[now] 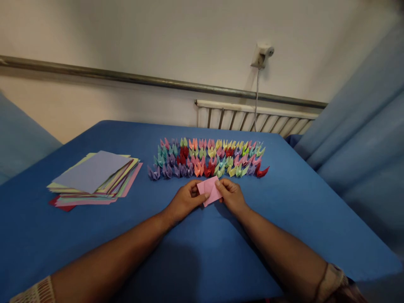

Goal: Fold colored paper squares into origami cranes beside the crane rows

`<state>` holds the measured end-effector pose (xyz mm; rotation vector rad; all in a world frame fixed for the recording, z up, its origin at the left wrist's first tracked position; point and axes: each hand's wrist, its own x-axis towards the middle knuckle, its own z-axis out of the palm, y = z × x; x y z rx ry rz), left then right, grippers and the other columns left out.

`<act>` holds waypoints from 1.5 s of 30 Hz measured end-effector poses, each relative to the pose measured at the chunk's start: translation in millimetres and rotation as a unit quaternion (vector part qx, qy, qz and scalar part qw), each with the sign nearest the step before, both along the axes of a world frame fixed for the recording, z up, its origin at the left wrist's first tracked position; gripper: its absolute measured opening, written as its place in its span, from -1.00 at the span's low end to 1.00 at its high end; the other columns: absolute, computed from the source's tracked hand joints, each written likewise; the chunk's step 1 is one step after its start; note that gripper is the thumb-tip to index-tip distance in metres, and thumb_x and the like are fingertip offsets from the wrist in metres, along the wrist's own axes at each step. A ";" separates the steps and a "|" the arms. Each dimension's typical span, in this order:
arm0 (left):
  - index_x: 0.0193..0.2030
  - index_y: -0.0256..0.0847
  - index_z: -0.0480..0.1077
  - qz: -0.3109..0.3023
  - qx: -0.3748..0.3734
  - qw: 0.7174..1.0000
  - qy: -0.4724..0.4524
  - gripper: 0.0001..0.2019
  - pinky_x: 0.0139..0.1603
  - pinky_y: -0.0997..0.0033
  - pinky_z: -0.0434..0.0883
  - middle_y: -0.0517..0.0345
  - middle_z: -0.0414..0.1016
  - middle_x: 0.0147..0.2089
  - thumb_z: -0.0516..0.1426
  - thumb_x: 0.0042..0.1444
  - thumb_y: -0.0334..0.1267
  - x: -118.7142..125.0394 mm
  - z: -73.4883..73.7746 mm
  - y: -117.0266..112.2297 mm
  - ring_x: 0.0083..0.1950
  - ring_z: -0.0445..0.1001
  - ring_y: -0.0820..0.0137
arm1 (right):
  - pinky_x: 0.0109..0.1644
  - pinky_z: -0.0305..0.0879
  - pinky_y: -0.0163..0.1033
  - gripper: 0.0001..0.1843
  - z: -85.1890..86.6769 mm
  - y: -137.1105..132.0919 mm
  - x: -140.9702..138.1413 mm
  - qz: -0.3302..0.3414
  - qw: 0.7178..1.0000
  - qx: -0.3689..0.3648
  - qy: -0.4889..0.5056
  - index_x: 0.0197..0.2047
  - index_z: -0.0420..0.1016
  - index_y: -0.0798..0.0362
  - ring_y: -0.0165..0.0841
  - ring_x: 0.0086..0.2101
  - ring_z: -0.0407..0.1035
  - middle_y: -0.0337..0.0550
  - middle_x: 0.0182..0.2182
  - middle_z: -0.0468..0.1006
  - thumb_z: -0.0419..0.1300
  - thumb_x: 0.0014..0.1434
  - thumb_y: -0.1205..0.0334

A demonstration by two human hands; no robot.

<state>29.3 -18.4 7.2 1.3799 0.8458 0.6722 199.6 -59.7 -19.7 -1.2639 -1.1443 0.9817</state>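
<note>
A folded piece of pink origami paper (pixel 209 188) is held between both hands above the blue-covered table. My left hand (pixel 187 199) pinches its left edge, thumb on top and fingers curled underneath. At the paper's upper right, my right hand (pixel 232 194) grips with the thumb on its face; the other fingers are partly hidden behind it. Just beyond the hands stand rows of small folded paper cranes (pixel 208 169) in red, pink, purple, green, yellow and teal.
To the left lies a loose stack of coloured paper sheets (pixel 94 170), a lavender one on top. The table (pixel 284 219) has a blue cover. Behind it are a metal rail (pixel 139 81), a radiator (pixel 252 111) and a wall socket (pixel 261 55) with a cable. Blue curtains (pixel 360 122) hang at the right.
</note>
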 end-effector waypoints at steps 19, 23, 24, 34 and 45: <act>-0.37 -0.30 0.42 -0.015 -0.047 0.998 0.037 -0.73 -0.48 0.53 0.26 0.23 0.46 -0.50 0.28 -0.07 -0.12 -2.5 5.2 2.0 -0.56 0.33 0.54 | -0.56 0.07 -0.34 -0.57 5.2 -1.0 -1.8 0.014 0.999 -0.001 0.036 -0.52 0.32 0.04 -0.49 -0.65 0.13 -0.38 -0.69 0.28 0.21 0.09 -0.16; -0.38 -0.30 0.40 0.058 -0.044 0.997 0.013 -0.71 -0.51 0.53 0.29 0.21 0.48 -0.51 0.29 -0.06 -0.10 -2.1 4.8 -0.3 -0.58 0.35 0.54 | -0.28 0.35 -0.27 -0.56 2.4 -4.9 -11.4 0.048 0.994 0.020 0.094 -0.17 0.38 0.01 -0.37 -0.35 0.43 -0.23 -0.33 0.56 0.38 -0.04 -0.02; -0.37 -0.30 0.40 0.065 -0.046 0.997 0.009 -0.71 -0.51 0.53 0.30 0.20 0.49 -0.50 0.30 -0.07 -0.11 -2.1 4.6 -0.9 -0.57 0.36 0.53 | -0.24 0.37 -0.26 -0.52 1.4 -5.2 -13.7 0.057 0.993 0.019 0.104 -0.13 0.37 0.00 -0.34 -0.30 0.45 -0.20 -0.27 0.57 0.40 -0.06 0.00; -0.19 -0.35 0.47 0.040 -0.059 0.997 -0.009 -0.67 -0.38 0.47 0.39 0.10 0.55 -0.37 0.28 -0.04 -0.15 -0.1 3.2 -1.8 -0.42 0.46 0.45 | -0.56 0.05 -0.35 -0.55 2.7 -0.2 -1.1 0.019 0.997 -0.028 0.062 -0.50 0.37 0.04 -0.50 -0.68 0.15 -0.37 -0.72 0.34 0.20 0.07 -0.20; -0.15 -0.26 0.50 0.069 0.034 0.997 -0.016 -0.70 -0.22 0.42 0.41 0.12 0.55 -0.27 0.26 -0.04 -0.20 -4.3 3.5 3.2 -0.28 0.49 0.39 | -0.61 0.01 -0.38 -0.54 2.1 -1.2 -1.3 0.071 0.989 -0.060 0.116 -0.51 0.37 0.05 -0.50 -0.72 0.14 -0.36 -0.74 0.35 0.26 0.02 -0.20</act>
